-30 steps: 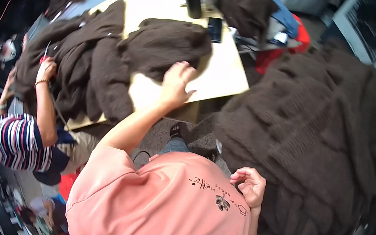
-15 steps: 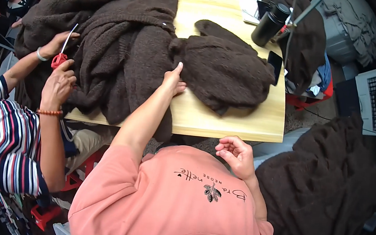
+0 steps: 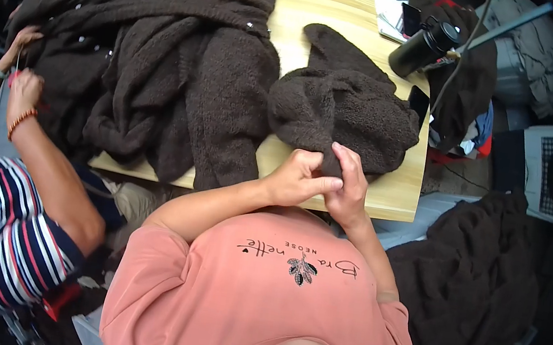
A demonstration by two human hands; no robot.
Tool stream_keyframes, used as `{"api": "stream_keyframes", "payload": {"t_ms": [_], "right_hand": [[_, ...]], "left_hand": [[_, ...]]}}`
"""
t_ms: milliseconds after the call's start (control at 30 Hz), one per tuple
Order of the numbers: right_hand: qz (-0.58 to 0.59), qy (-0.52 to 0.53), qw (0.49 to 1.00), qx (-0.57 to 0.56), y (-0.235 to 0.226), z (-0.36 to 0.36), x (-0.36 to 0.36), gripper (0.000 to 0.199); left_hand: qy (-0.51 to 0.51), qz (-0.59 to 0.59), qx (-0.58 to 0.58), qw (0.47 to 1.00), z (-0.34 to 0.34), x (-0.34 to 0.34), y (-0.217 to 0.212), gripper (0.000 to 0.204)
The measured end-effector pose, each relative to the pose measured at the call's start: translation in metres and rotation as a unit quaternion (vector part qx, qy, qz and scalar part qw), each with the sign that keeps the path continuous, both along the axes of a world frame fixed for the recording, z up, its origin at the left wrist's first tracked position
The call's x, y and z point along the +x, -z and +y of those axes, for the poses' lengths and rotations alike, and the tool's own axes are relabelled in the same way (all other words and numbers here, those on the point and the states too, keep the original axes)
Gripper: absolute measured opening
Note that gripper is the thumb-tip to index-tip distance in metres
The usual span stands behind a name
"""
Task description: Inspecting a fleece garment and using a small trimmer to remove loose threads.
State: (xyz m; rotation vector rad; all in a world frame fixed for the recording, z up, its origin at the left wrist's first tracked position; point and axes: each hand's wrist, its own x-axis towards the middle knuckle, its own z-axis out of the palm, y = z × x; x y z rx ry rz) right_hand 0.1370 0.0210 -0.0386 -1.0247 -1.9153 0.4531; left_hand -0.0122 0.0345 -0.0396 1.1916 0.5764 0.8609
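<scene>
A bunched dark brown knit garment (image 3: pixel 367 118) lies on the right half of the table, one sleeve-like end pointing away from me. At its near edge, close to my body, my left hand (image 3: pixel 300 179) and my right hand (image 3: pixel 350 186) come together and pinch the fabric. Both are closed, fingertips almost meeting; the exact bit of cloth between them is partly hidden. Left of it spreads a large pile of the same brown knitwear (image 3: pixel 230 97), with small shiny spots on it.
At the left a co-worker in a striped shirt (image 3: pixel 11 221) holds a red-handled tool over the pile. A black bottle (image 3: pixel 418 51), a phone (image 3: pixel 418 104) and papers (image 3: pixel 389 6) are on the pale wooden table (image 3: pixel 298 8). More brown knitwear (image 3: pixel 480 269) heaps at my right.
My left hand has come back from the garment's left side to its near edge. My right hand has risen to join it. The garment has turned and bunched; the co-worker's hands moved left.
</scene>
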Motion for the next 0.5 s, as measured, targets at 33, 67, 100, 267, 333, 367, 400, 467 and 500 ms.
{"api": "stream_keyframes", "payload": {"t_ms": [33,67,100,267,333,367,400,467,500], "right_hand": [[0.047,-0.003,0.998,-0.050,0.004,0.001,0.004,0.046],[0.095,-0.005,0.991,-0.099,0.004,0.001,0.003,0.037],[0.150,-0.004,0.981,-0.125,0.000,0.001,0.000,0.025],[0.354,-0.108,0.889,-0.271,-0.037,0.004,0.018,0.013],[0.463,-0.182,0.800,-0.337,-0.054,-0.001,0.030,0.020],[0.491,-0.199,0.774,-0.348,-0.063,-0.002,0.037,0.024],[0.518,-0.215,0.747,-0.357,-0.071,-0.005,0.044,0.029],[0.610,-0.166,0.648,-0.424,-0.065,-0.006,0.068,0.060],[0.633,-0.142,0.615,-0.448,-0.072,-0.002,0.071,0.058]], "left_hand": [[-0.038,0.063,0.107,0.992,-0.004,-0.003,-0.012,0.019],[-0.061,0.093,0.143,0.983,-0.006,-0.010,-0.011,0.022],[-0.158,0.125,0.200,0.959,-0.012,-0.009,-0.010,0.023],[-0.447,0.351,0.247,0.785,-0.013,-0.011,0.031,0.042],[-0.445,0.417,0.299,0.734,0.002,-0.012,0.047,0.044],[-0.416,0.442,0.299,0.736,0.010,-0.013,0.057,0.039],[-0.418,0.439,0.301,0.736,0.016,-0.015,0.069,0.039],[-0.394,0.443,0.219,0.775,0.030,-0.017,0.097,0.029],[-0.436,0.407,0.206,0.776,0.034,-0.017,0.108,0.025]]}}
